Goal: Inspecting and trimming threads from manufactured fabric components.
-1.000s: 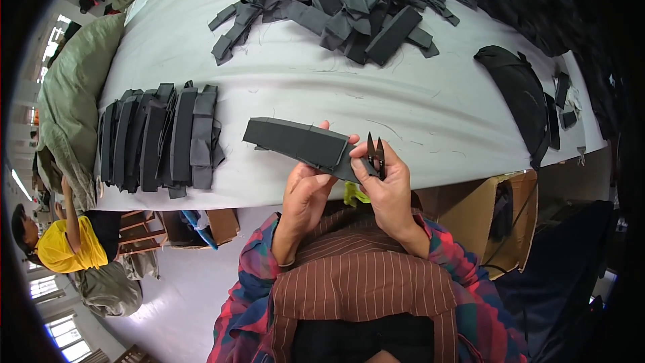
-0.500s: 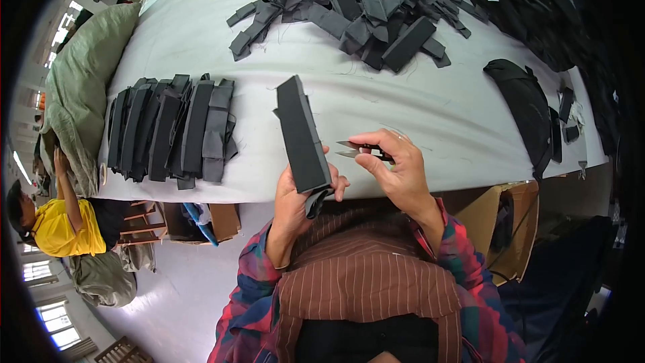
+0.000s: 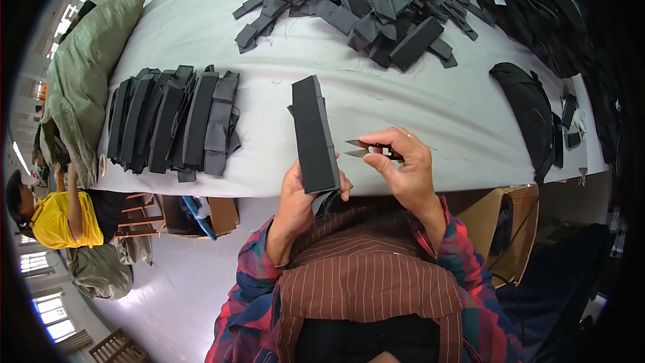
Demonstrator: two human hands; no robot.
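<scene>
My left hand (image 3: 294,196) is closed round the lower end of a dark grey fabric strip (image 3: 314,136), which stands up and away from me over the table's near edge. A loose end of the strip curls below my fingers. In my right hand (image 3: 407,168) I grip small black thread snips (image 3: 376,150), their pointed blades apart and aimed left at the strip without touching it. Stacked strips (image 3: 169,121) lie in a row on the left of the table. A heap of similar strips (image 3: 363,7) is piled at the far side.
White cloth covers the table (image 3: 282,94). A black curved fabric piece (image 3: 523,117) lies at the right, near dark cloth (image 3: 524,13). A green sack (image 3: 91,81) leans at the left, where a person in yellow (image 3: 64,218) works. Cardboard boxes (image 3: 521,228) stand below the edge.
The strip in my left hand has turned slightly more upright and shifted a little right. My right hand with the snips has moved slightly right. The view has shifted a little.
</scene>
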